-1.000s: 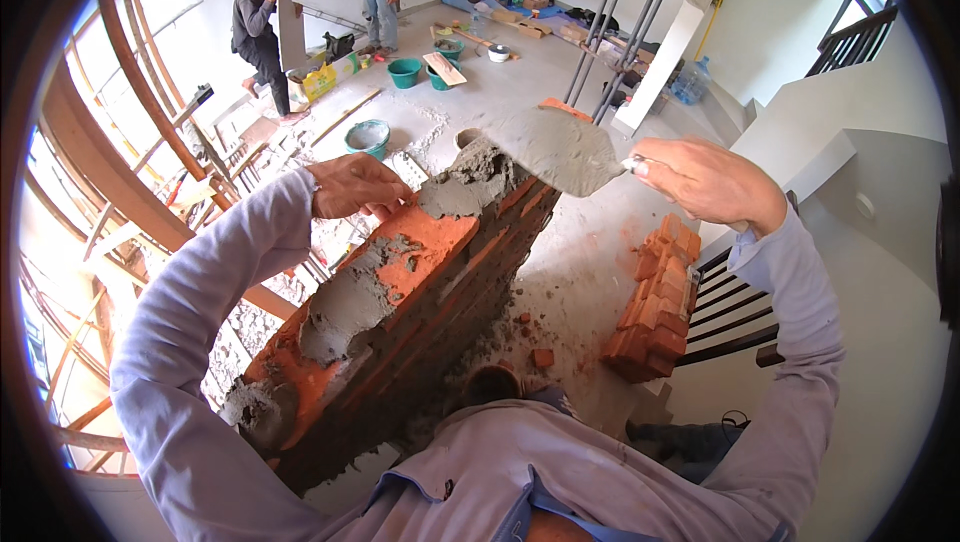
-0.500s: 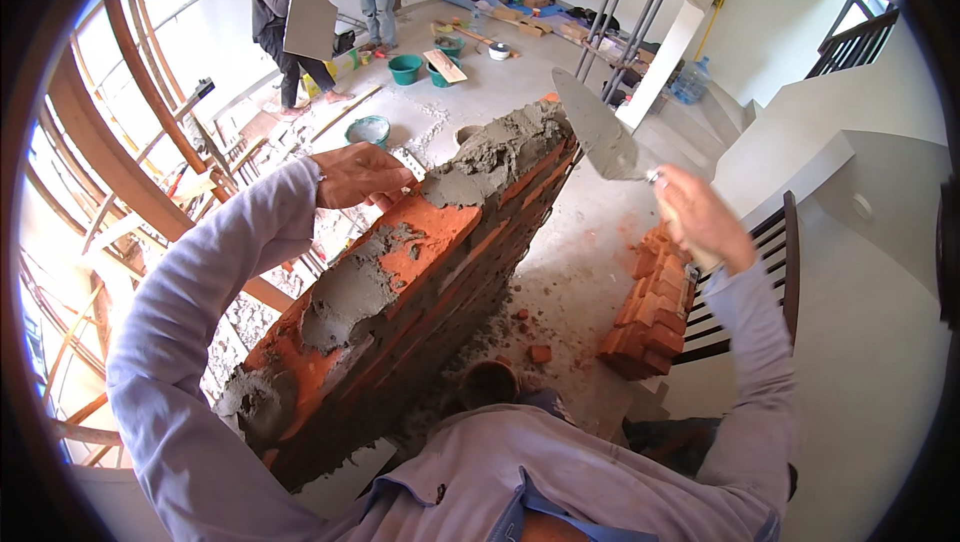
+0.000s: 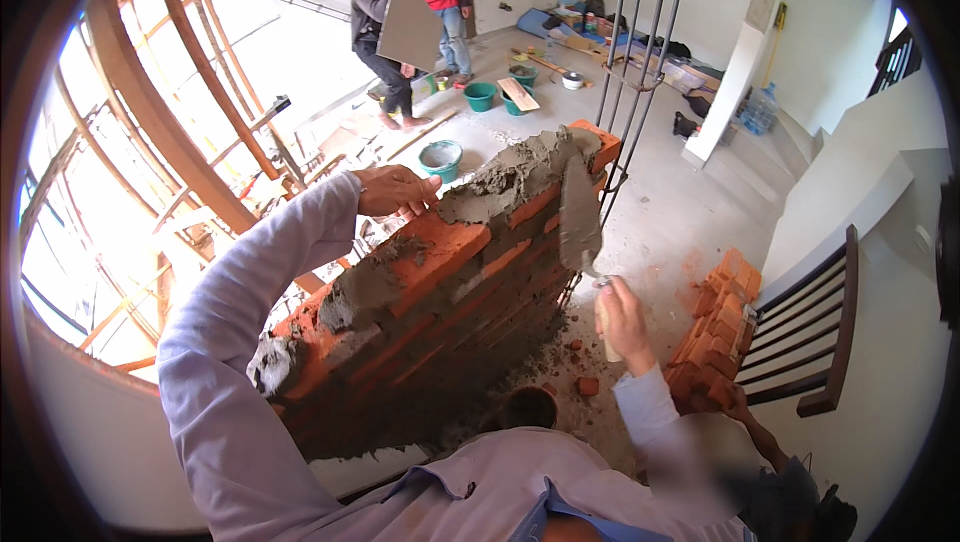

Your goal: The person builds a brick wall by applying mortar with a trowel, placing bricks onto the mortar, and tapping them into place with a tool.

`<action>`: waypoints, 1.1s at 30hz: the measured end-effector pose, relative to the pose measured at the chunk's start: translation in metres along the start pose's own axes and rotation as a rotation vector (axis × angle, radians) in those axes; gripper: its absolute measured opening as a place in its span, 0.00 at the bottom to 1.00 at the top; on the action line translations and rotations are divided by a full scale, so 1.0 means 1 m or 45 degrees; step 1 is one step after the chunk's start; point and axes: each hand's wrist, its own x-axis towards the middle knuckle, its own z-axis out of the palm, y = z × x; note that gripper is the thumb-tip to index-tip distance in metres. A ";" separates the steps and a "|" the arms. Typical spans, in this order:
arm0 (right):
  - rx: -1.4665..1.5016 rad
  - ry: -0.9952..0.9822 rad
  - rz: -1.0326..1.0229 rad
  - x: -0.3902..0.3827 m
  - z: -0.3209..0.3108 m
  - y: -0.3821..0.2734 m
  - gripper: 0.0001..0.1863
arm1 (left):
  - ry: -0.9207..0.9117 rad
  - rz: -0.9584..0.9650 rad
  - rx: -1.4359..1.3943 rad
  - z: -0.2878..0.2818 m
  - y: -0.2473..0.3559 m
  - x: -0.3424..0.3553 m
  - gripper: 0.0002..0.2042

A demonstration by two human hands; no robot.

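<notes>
My right hand [image 3: 624, 325] is wrapped round the handle of a trowel [image 3: 579, 217]. The mortar-smeared blade stands on edge against the right side of the wall's far end, touching the grey mortar [image 3: 515, 177] heaped on top. The low brick wall [image 3: 440, 242] runs from near left to far right, with exposed orange brick and patches of mortar along its top. On the wall's left edge, beside the mortar, rests my left hand [image 3: 395, 190]. Its thumb is stretched out and its fingers bend down over the edge, their tips partly hidden; I see nothing held in it.
A brick stack [image 3: 715, 327] stands right, beside a dark railing [image 3: 810, 342]; another person's hand [image 3: 738, 404] touches it. Vertical steel bars [image 3: 640, 62] rise beyond the wall. Green buckets [image 3: 480, 96] and two people, one holding a grey board [image 3: 410, 27], are farther back. Scaffolding [image 3: 160, 92] stands left.
My right hand has brought the trowel down and left, from raised in the air to the wall's far end. My view has shifted, and another person has come in at lower right.
</notes>
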 end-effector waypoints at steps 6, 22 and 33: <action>0.105 -0.085 0.183 -0.073 -0.022 0.062 0.12 | 0.401 -0.290 0.508 0.025 0.058 -0.044 0.37; -0.477 -0.544 0.989 -0.229 -0.107 0.240 0.18 | -0.112 -0.369 -0.613 0.563 -0.042 -0.013 0.27; -0.723 -0.897 1.283 -0.267 -0.028 0.479 0.23 | -1.128 -0.954 -0.192 0.753 -0.045 -0.031 0.54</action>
